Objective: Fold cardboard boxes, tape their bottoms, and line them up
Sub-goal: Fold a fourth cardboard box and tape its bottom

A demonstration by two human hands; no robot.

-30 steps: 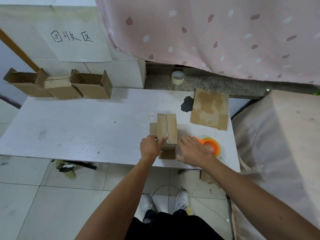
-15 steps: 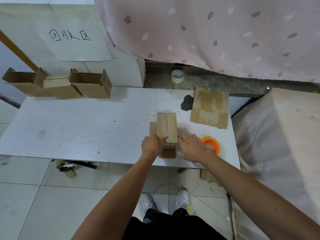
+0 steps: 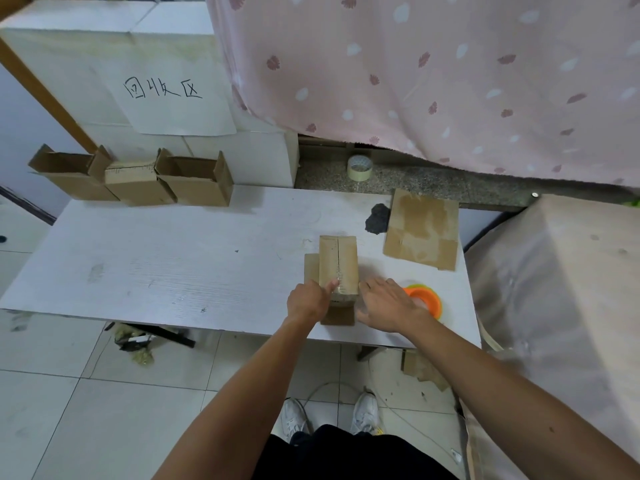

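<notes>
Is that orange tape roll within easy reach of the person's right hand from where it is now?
Probably yes: the right hand lies open on the table between the box and the orange tape roll, with nothing blocking it.

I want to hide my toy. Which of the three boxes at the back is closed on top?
The middle box: its top is flat and shut, while the left box and the right box beside it stand open with flaps up.

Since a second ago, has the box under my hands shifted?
No. The box keeps its place beside the orange tape roll and the flat cardboard.
</notes>
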